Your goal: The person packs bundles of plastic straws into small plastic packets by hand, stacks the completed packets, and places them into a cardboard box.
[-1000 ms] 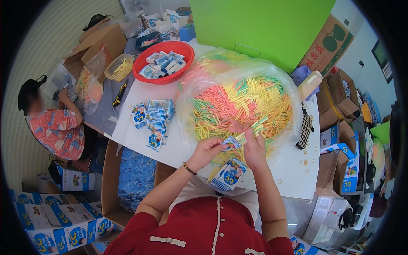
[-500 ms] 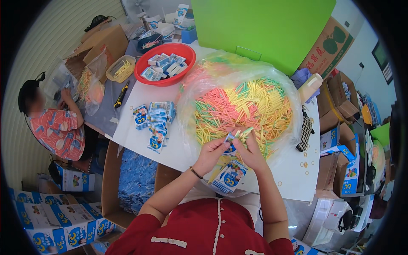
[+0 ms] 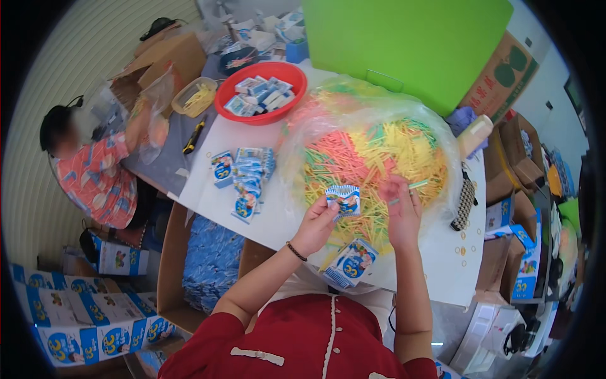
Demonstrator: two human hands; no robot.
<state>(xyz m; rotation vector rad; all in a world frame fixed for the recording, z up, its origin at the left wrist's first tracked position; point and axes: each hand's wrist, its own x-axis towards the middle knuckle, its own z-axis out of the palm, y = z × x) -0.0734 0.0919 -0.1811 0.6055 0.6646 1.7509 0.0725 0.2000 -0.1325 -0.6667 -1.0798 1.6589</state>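
Note:
My left hand (image 3: 317, 228) pinches a small blue-and-white packet (image 3: 344, 201) by its left side, over the near edge of the stick heap. Beside it, my right hand (image 3: 403, 213) is raised with curled, slightly blurred fingers. A pale green stick (image 3: 418, 185) pokes out past its fingertips, and a bit of green shows between thumb and fingers. Below both hands lies a larger blue-and-white packet (image 3: 351, 262) at the table's near edge. A big clear plastic bag (image 3: 291, 151) lies spread open around a heap of thin pink, yellow, green and orange sticks (image 3: 379, 148).
Several filled packets (image 3: 247, 183) lie left of the bag. Behind them stands a red basin (image 3: 262, 117) of small packets. A patterned strap (image 3: 464, 201) and rubber bands lie at right. An open carton (image 3: 211, 259) of blue wrappers stands at lower left. A co-worker (image 3: 95, 170) sits at far left.
My hands have parted: the left now holds the small packet upright alone, while the right has moved off to the right over the sticks. The co-worker's arm has reached forward. The view has shifted slightly.

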